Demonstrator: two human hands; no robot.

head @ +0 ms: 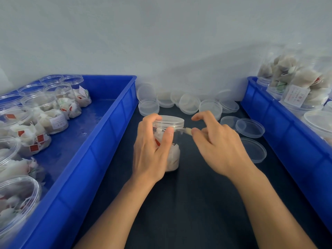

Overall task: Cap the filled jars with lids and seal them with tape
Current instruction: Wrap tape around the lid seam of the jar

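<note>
a clear plastic jar stands upright on the dark table, between two blue trays, and it already wears a lid, so for this one the capping looks done and the sealing is in hand. the left hand grips the jar, thumb on the near side just under the lid's rim and fingers curled round the far side. the right hand sits just beside the jar, thumb and a finger pinching a short, pale strip of tape that reaches to the jar's neck; the forefinger is raised and bent above it, and whether the strip already sticks to the lid cannot be told. much seems left: the left tray holds many filled jars with open mouths, and the right tray carries more, some apparently capped, though blur makes that unsure. loose lids lie scattered and stacked at the back of the table and to the right of the hands. the jars are thin, glossy and round, with ridged necks; the lids are shallow, translucent discs with a low rim. inside are soft, whitish pouches, crumpled, some with small red tags. the trays are smooth, hard plastic with a thick lip, and the table covering looks matt and cloth-like.
</note>
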